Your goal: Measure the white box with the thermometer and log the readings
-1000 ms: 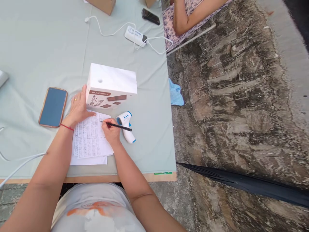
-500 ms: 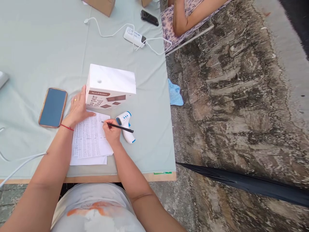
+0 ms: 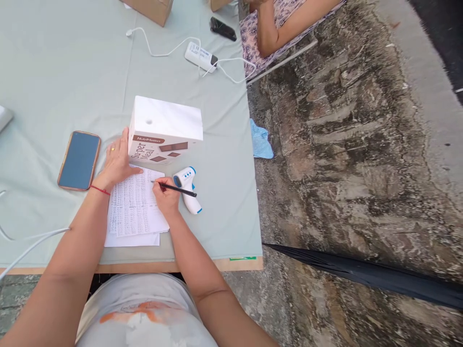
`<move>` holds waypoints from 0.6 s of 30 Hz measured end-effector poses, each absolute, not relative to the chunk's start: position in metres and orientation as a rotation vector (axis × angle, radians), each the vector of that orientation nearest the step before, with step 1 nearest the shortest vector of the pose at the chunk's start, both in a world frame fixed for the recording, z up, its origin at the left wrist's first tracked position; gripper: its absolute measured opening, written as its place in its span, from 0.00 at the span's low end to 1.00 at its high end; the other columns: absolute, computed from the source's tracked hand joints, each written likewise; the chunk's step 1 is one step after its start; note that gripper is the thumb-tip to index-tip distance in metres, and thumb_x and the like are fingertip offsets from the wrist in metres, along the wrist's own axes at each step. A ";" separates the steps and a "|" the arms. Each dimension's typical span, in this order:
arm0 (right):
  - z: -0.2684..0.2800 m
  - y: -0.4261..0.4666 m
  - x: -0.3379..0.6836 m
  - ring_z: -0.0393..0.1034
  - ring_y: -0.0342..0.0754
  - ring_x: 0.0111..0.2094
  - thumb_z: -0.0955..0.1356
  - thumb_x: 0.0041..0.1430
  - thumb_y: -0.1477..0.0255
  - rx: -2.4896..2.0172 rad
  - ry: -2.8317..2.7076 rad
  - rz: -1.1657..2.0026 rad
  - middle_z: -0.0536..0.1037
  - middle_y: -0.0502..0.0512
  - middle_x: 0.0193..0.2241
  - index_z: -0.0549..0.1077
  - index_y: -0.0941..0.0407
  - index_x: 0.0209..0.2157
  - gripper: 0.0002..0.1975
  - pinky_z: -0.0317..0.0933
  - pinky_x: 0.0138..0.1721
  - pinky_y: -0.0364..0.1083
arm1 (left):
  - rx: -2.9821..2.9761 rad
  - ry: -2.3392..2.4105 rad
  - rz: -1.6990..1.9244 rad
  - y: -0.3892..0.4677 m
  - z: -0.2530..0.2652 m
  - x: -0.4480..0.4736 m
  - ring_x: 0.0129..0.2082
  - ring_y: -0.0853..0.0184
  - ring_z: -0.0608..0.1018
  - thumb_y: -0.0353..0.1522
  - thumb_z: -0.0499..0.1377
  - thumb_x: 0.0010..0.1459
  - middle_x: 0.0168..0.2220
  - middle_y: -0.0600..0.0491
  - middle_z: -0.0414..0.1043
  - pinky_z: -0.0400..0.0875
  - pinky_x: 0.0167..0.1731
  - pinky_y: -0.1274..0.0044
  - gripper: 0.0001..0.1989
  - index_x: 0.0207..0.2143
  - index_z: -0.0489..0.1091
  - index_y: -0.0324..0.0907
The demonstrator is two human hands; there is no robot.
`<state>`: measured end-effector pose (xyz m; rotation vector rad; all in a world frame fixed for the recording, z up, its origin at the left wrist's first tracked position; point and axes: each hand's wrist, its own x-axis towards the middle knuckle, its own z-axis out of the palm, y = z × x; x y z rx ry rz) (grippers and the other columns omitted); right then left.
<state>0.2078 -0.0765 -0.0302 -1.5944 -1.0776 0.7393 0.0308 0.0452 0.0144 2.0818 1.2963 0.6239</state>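
My right hand (image 3: 165, 195) grips a black pen (image 3: 179, 189), its tip on the right part of the top paper sheet (image 3: 132, 212). Rows of handwriting cover most of that sheet, which lies on a small stack of papers. My left hand (image 3: 118, 161) rests open, fingers stretched, at the sheet's upper left corner and against the left side of a white box (image 3: 166, 118) marked "NutriMotion Super Meal". Just right of my right hand lies a white and blue infrared thermometer (image 3: 188, 188).
A smartphone (image 3: 79, 160) lies left of my left hand. Farther back are a white power bank (image 3: 200, 56) with a cable, a black device (image 3: 223, 29) and a cardboard box (image 3: 154, 8). Another person's arm (image 3: 289, 31) shows beyond the table edge. A blue cloth (image 3: 262, 140) hangs at the right.
The pen has shifted very slightly to the left with my right hand. My left hand, the box and the papers stay in place.
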 end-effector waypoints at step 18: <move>-0.026 -0.077 0.208 0.69 0.47 0.29 0.70 0.55 0.65 -1.636 -1.003 0.747 0.76 0.48 0.26 0.71 0.51 0.30 0.05 0.70 0.34 0.47 | 2.042 1.277 0.620 0.046 0.016 0.030 0.77 0.34 0.60 0.31 0.76 0.46 0.75 0.36 0.59 0.50 0.76 0.38 0.54 0.71 0.54 0.48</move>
